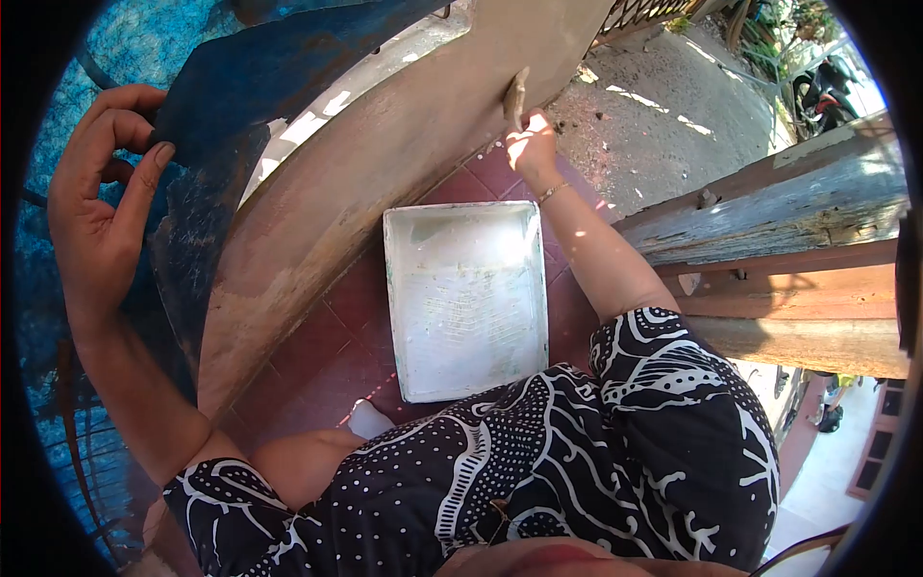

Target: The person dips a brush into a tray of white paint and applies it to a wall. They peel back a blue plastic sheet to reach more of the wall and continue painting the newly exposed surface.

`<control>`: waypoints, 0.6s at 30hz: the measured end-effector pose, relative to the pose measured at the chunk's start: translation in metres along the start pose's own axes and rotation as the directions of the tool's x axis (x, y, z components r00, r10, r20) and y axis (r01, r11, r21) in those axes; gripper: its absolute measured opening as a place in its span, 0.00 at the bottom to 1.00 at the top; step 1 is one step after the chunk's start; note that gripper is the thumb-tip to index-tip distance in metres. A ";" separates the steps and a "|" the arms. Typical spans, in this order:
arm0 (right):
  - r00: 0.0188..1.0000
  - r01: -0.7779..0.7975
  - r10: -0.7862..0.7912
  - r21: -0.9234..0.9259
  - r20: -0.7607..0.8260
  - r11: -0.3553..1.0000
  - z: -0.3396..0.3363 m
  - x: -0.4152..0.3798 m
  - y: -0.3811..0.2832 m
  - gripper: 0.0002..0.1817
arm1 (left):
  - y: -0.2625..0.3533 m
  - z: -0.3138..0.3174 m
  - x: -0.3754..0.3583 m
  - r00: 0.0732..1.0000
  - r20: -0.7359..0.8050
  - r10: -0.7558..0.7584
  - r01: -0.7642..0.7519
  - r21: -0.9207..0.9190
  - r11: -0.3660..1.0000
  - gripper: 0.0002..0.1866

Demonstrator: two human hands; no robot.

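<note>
Your left hand (106,197) is raised at the left, with its fingers pinched on the edge of the dark blue sheet (260,72): the thumb lies on the near face, and the other fingertips go out of sight behind it. Your right hand (532,146) reaches forward, its fingers closed around a slim brownish tool (516,96); its exact kind is too small to make out. The tool is at the face of the low wall (385,154), near its foot, though you cannot tell whether it touches. Between your arms, a white-coated tray (468,317) sits on the red tiled floor (322,346), just beside the wall, its near edge close to your patterned shirt (538,471). To the right, weathered wooden beams (769,221) stand near your right forearm, and rough grey ground (663,115) lies past the tiles.
</note>
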State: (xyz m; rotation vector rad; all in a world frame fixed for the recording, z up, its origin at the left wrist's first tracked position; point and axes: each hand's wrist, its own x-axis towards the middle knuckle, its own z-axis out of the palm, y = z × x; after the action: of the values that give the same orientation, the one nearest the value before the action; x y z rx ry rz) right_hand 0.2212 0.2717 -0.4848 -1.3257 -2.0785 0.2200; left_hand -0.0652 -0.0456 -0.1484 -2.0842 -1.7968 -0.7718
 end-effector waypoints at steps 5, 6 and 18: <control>0.908 -0.020 -0.174 0.456 0.380 0.890 -0.083 -0.115 -0.103 0.08 | 0.000 -0.002 0.000 1.000 -0.003 0.017 -0.017 0.029 0.999 0.04; 0.956 -0.077 -0.081 0.505 0.283 0.860 -0.081 -0.109 -0.098 0.09 | 0.001 -0.003 0.000 1.000 0.009 -0.004 0.003 0.011 1.000 0.04; 0.912 -0.325 0.410 0.601 -0.005 0.730 -0.042 0.030 -0.074 0.06 | -0.001 -0.003 0.002 1.000 0.013 -0.024 0.025 -0.087 0.996 0.06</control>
State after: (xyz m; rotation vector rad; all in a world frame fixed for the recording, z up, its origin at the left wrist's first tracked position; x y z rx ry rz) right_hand 0.1827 0.2539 -0.4047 -1.2855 -1.4214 0.8555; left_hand -0.0666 -0.0451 -0.1445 -2.1281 -1.8296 -0.8612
